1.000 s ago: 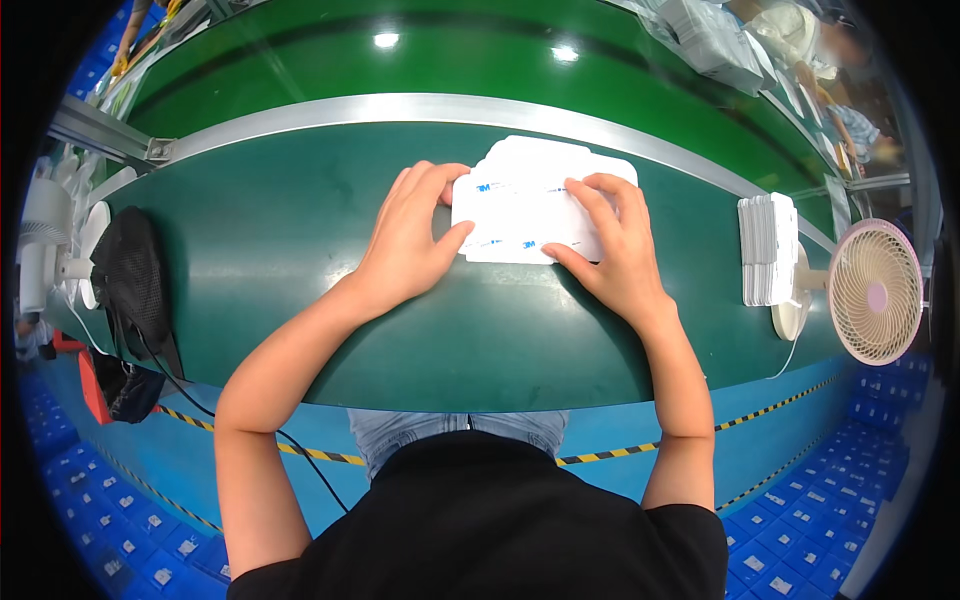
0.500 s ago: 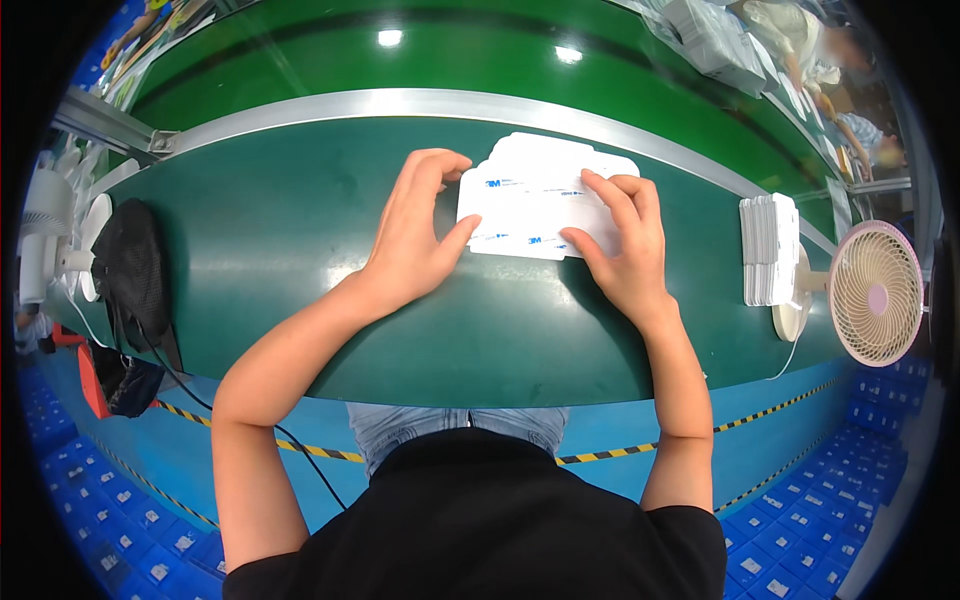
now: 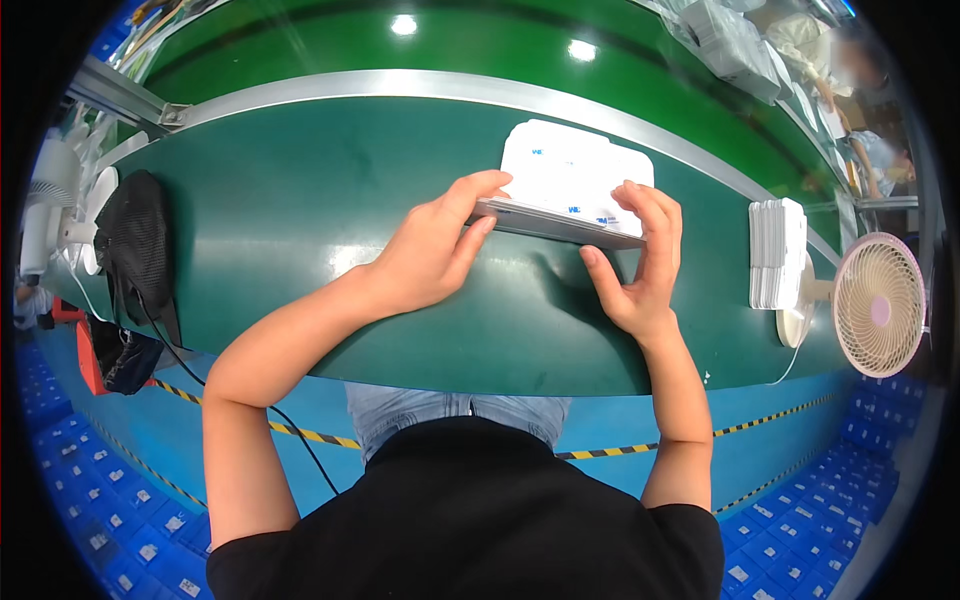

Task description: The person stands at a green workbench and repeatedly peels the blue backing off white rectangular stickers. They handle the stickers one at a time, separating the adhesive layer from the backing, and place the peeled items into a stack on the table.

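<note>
Flat white pieces with small blue print (image 3: 575,180), with stepped, rounded outlines, lie at the far middle of the green table. Their near edge is tipped up, showing a thin grey side. At the left end, my left hand (image 3: 430,245) pinches that edge between thumb and fingers. My right hand (image 3: 645,270) is closed around the right end, its fingers bent over the white face and its thumb by the lower edge. How many pieces are held cannot be made out.
A stack of white pieces (image 3: 777,255) stands at the right beside a pink-rimmed fan (image 3: 880,305). On the left are a black mesh bag (image 3: 138,245) and another white fan (image 3: 50,200). A metal rail (image 3: 400,84) borders the green belt (image 3: 480,45) beyond the table.
The white pieces have gone from lying nearly flat to tilted, near edge raised. My left hand has moved right and closed on their edge. The whole view has shifted slightly.
</note>
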A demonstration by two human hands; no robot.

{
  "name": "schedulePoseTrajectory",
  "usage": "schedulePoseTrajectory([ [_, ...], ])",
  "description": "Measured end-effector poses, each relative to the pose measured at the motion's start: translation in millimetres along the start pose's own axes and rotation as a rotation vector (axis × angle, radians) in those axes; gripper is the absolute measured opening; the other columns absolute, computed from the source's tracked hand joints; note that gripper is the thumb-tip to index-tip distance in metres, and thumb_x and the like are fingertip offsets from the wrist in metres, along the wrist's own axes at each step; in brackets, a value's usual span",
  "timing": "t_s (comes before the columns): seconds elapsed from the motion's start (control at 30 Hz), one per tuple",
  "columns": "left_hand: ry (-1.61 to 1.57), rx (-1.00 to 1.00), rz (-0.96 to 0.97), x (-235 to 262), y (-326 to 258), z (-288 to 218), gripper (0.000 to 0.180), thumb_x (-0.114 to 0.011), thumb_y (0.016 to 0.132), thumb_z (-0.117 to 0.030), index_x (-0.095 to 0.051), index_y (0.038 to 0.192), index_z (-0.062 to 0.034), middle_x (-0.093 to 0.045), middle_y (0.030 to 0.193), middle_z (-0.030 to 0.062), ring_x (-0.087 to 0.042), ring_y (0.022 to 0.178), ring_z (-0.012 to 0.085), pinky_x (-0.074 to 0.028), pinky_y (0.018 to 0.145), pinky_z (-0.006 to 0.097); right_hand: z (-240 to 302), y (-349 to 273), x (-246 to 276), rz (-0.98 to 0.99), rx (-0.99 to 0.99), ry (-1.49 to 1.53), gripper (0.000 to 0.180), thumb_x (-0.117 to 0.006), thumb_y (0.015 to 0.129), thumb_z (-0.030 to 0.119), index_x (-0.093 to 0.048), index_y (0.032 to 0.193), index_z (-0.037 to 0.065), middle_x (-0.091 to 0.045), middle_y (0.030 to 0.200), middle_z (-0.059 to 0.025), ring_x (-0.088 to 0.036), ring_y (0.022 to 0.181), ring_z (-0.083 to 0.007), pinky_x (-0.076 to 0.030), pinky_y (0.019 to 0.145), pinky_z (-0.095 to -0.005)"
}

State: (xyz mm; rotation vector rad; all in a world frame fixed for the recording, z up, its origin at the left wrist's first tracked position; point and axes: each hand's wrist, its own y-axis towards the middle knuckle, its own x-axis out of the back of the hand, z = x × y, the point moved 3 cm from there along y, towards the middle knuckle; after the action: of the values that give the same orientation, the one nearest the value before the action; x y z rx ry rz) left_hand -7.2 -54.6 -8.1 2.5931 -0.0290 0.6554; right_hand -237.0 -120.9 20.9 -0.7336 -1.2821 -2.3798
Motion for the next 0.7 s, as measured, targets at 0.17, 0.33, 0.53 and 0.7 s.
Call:
schedulePoseTrajectory([
  [0.17,-0.113,0.013,-0.055,-0.5,2.2,-1.7,0.055,-0.052,0.094,0.008,-0.034,0.145,-0.0004,-0.067,0.113,0.0192,-0.068,0.099,0.0273,-0.054,0.086,0.035,-0.5,-2.6,-5.2,-0.036,-0.012,0.113,0.062,-0.078,0.075,0.005,-0.052,0.132,-0.001,-0.057,0.12,-0.0187,-0.058,0.107,-0.0308,-0.051,0.088,-0.0379],
  [0.33,0.009,-0.037,-0.043,4.0,4.3,-6.2,0.049,-0.056,0.093,0.007,-0.042,0.14,-0.0003,-0.068,0.112,0.0183,-0.069,0.098,0.0272,-0.054,0.083,0.034,3.0,-0.7,-3.2,-0.019,0.007,0.06,0.059,-0.077,0.075,0.002,-0.055,0.129,-0.001,-0.058,0.118,-0.0184,-0.06,0.102,-0.0296,-0.052,0.083,-0.0366],
  [0.53,0.127,-0.165,-0.058,6.9,5.7,-8.4,0.039,-0.06,0.091,0.006,-0.052,0.129,0.0001,-0.069,0.109,0.0171,-0.071,0.09,0.0273,-0.056,0.077,0.034,2.5,3.4,-4.6,-0.018,0.013,0.023,0.042,-0.074,0.074,-0.006,-0.065,0.114,0.001,-0.063,0.101,-0.0131,-0.061,0.09,-0.0273,-0.051,0.073,-0.0342],
  [0.7,0.14,-0.225,-0.052,9.1,2.5,-9.6,0.035,-0.063,0.089,0.007,-0.057,0.122,-0.0002,-0.071,0.101,0.0145,-0.071,0.08,0.0262,-0.056,0.071,0.033,6.9,4.7,-3.9,-0.03,0.035,0.002,0.037,-0.074,0.073,-0.008,-0.068,0.108,0.003,-0.064,0.089,-0.0095,-0.06,0.082,-0.0262,-0.049,0.069,-0.0342],
])
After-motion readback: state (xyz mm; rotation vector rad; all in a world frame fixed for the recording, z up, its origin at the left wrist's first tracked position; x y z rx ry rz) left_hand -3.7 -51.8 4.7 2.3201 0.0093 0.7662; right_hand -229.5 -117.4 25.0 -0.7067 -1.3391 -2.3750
